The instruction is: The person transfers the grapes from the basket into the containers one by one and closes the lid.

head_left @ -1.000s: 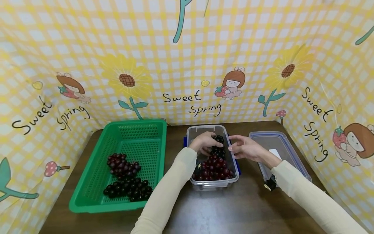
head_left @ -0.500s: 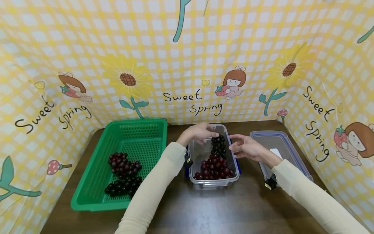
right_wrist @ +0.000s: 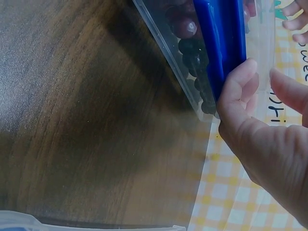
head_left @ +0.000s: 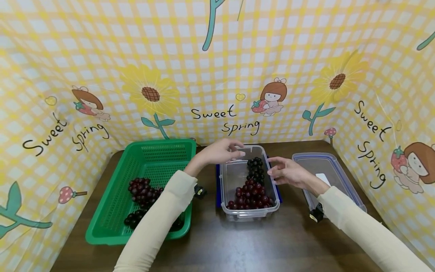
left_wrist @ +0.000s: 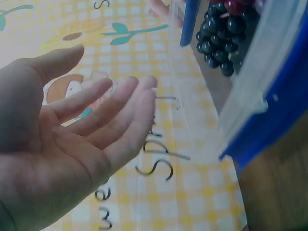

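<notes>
A clear plastic box with blue side clips holds a bunch of dark red grapes at its near end and a bunch of black grapes behind it. My left hand hovers over the box's far left corner, fingers spread loosely around nothing. In the left wrist view its bare palm shows beside the box. My right hand rests its fingertips on the box's right side. The right wrist view has those fingers by the blue clip, thumb apart from them.
To the left stands a green basket with red grapes and black grapes, partly hidden by my left sleeve. A clear lid with a blue seal lies on the table's right side. Patterned cloth surrounds the table.
My left hand has come up off the black grapes in the box and moved left, leaving them in view. My right hand has stayed at the box's right side.
</notes>
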Available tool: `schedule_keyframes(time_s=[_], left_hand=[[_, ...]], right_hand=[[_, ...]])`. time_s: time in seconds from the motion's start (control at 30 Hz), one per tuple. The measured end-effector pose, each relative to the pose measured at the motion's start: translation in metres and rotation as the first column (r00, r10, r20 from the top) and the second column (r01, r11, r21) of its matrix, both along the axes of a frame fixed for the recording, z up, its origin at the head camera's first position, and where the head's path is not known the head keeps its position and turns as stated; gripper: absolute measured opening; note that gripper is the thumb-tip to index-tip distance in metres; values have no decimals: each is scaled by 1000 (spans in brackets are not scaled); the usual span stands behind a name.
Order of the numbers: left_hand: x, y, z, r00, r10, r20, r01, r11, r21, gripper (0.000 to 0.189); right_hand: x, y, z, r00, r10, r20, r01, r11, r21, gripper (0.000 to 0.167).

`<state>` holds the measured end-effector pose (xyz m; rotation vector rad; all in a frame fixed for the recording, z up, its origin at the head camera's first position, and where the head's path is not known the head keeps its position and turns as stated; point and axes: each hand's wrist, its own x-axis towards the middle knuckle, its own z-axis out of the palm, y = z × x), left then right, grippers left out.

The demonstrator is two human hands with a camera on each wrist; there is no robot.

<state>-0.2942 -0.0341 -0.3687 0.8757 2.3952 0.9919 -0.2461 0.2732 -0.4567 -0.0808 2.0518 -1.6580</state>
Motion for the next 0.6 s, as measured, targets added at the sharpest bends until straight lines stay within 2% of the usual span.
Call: schedule_keyframes(time_s=[0.17,0.33,0.47,0.6], left_hand=[[6,-27,9,995,78,-55,-75,996,47,44],[12,-53,13,976,165,-140,-163,986,31,38],[20,-77,15,958,200,-207,-205,979,-3,35],[27,-100,16,944,207,-258,-223,974,-34,34]], right_hand=[[-1,1,1,1000,6,-2,-6,1000,-4,70],[0,2,1,1000,5,-4,-5,1000,2,70],[0,2,0,1000,8,-7,-8,1000,9,70],[1,2,0,1000,10,-7,-10,1000,3,71]])
